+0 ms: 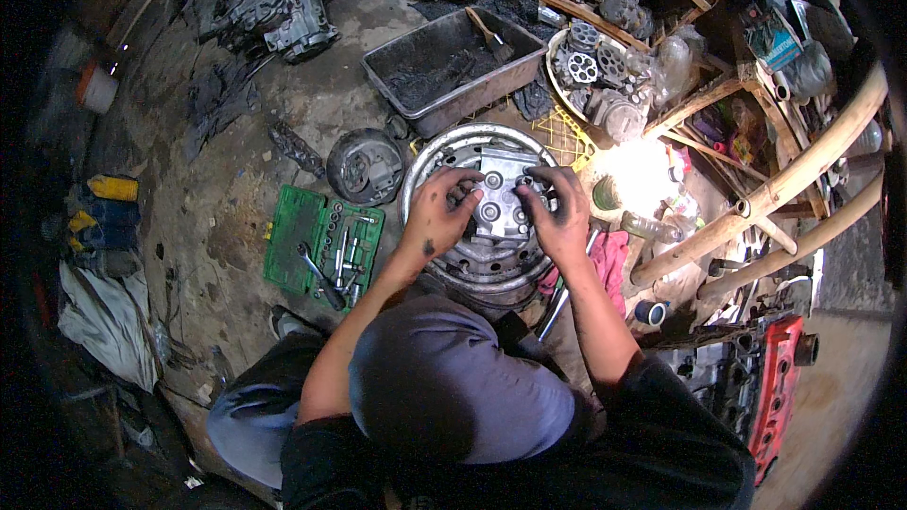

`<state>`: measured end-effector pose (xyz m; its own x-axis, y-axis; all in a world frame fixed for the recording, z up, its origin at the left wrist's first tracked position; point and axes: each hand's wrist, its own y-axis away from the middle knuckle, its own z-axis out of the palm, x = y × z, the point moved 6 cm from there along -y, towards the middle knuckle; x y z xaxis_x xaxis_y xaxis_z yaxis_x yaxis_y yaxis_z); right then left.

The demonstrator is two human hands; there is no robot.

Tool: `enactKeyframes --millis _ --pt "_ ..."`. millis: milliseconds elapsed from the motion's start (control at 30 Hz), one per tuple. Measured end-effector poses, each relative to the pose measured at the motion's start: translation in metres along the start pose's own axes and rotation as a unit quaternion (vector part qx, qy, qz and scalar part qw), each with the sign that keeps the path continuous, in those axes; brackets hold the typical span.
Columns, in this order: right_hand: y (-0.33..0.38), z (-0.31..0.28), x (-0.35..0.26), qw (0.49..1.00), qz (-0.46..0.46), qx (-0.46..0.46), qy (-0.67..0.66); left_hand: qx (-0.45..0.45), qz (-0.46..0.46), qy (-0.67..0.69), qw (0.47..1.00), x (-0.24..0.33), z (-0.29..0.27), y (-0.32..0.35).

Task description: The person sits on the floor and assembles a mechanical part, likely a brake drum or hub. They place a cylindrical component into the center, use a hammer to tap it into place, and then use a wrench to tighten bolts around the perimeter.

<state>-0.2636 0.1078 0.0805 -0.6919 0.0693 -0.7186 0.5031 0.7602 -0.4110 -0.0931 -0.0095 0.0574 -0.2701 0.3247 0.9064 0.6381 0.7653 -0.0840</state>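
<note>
A silver metal machine part (pixel 508 198) with round ports and bolt holes rests on an upturned steel wheel rim (pixel 416 175) in front of me. My left hand (pixel 444 211) is closed on the part's left edge, its thumb and curled fingers against the side. At the upper right corner of the part, my right hand (pixel 559 212) is pinched, thumb and fingertips close around a small round spot. What sits between those fingertips is too small to make out. Dark grime covers the fingers of both hands.
Left of the rim lies an open green socket set (pixel 321 246), with a round dark housing (pixel 367 166) behind it. Beyond stands a black tub (pixel 425 113) with a brush (pixel 487 36). A basin of metal parts (pixel 557 85), a bright lamp (pixel 642 175) and a pink cloth (pixel 609 269) are rightward.
</note>
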Motion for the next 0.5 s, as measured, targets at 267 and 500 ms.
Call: enactKeyframes --millis 267,500 --pt "-0.011 0.000 -0.005 0.992 -0.102 -0.023 0.076 -0.007 0.013 0.009 1.000 0.001 0.004 -0.005" --pt "-0.021 0.006 -0.003 0.980 -0.123 -0.102 0.119 0.000 -0.028 0.046 0.999 -0.010 0.003 -0.002"
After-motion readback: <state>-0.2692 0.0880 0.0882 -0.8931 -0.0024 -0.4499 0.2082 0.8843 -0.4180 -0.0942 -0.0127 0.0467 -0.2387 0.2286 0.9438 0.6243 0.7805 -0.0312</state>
